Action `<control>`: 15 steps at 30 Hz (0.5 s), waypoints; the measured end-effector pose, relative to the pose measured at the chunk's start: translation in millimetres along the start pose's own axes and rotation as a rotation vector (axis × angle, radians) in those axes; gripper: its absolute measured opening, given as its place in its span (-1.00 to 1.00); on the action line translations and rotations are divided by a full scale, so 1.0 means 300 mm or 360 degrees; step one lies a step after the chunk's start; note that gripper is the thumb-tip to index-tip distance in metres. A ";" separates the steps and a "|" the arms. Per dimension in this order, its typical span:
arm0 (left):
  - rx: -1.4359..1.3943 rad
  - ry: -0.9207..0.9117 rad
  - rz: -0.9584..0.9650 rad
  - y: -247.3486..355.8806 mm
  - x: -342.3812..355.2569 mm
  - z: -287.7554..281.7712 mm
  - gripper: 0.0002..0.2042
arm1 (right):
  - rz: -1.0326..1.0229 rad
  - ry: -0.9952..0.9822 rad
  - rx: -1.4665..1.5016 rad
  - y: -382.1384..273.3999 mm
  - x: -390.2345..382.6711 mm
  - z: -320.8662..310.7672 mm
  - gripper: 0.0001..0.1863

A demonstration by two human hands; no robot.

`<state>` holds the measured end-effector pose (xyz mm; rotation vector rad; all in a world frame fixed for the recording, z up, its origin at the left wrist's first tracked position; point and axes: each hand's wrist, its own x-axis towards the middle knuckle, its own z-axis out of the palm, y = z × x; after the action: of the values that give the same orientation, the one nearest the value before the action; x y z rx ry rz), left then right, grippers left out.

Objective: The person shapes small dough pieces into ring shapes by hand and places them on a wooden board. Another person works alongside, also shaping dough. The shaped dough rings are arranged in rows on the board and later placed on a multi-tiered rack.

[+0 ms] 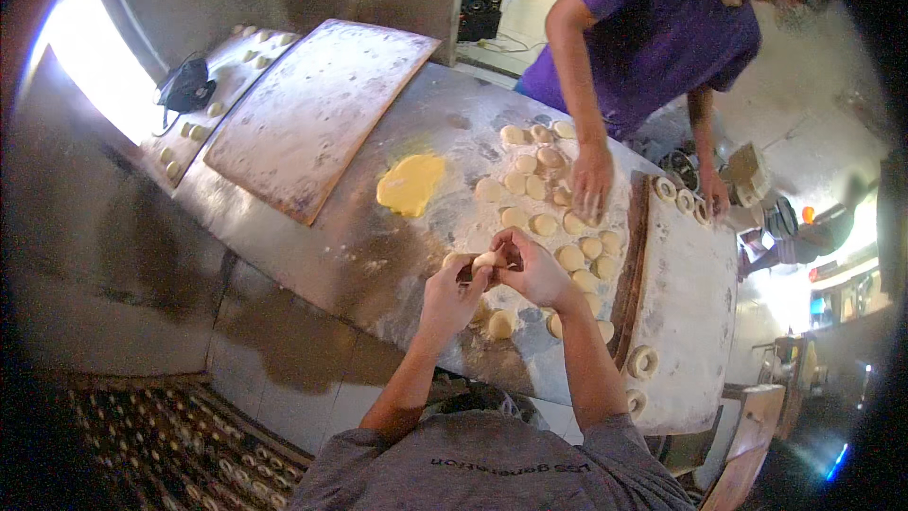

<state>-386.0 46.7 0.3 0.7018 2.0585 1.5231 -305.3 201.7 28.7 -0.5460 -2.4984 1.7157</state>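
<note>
Floured worktop (284,251) had a board (686,312) at its right end; over the near side, left hand (451,301) and right hand (541,276) met above loose dough rounds (544,224). Both hands' fingers were pinched nearly closed on one small dough piece (487,261), held up between them; couldn't tell if it had a hole. Step looked like hand-shaping; next move probably called for light, even pressure from both sides.

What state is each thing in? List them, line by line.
Left hand: fingers closed on dough piece
Right hand: likewise
Dough piece: held in both hands
Dough rounds: unpierced, lying on table
Dough rings: holed, lying on right board
Yellow mass: spread on table
Table: partly floured
Left board: floured
</note>
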 end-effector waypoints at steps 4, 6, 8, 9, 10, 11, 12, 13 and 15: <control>0.0160 -0.0115 0.0226 0.097 -0.018 -0.025 -0.72 | 0.0254 0.0687 -0.0164 -0.094 -0.067 0.048 -0.56; 0.0218 -0.0065 0.0406 0.093 -0.016 0.007 -0.68 | -0.0377 0.1070 -0.0540 0.044 -0.041 0.102 -0.45; 0.0384 0.0216 0.0607 0.084 0.008 0.052 -0.66 | -0.0236 0.0943 -0.0218 0.037 -0.015 0.084 -0.40; 0.0446 0.0360 0.0842 0.036 0.021 0.073 -0.56 | -0.0279 0.0714 0.0039 0.040 -0.021 0.068 -0.42; 0.0452 0.0390 0.0862 0.047 0.016 0.092 -0.53 | -0.0287 0.0486 0.0291 0.063 -0.059 0.055 -0.43; 0.0458 0.0421 0.0881 0.066 0.009 0.115 -0.50 | -0.0299 0.0256 0.0543 0.086 -0.102 0.041 -0.45; 0.0464 0.0452 0.0901 0.077 0.001 0.137 -0.47 | -0.0314 0.0025 0.0793 0.104 -0.139 0.025 -0.46; -0.0083 0.0248 0.0758 0.073 -0.011 0.156 -0.45 | -0.0232 -0.0034 0.0869 0.077 -0.179 -0.007 -0.51; -0.1145 -0.0183 0.0395 0.050 -0.056 0.190 -0.41 | -0.0155 0.0188 0.1424 0.080 -0.233 -0.027 -0.52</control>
<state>-334.6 80.3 0.9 0.7358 1.2215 2.1229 -231.8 194.0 20.1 -0.3949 -1.4003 2.3755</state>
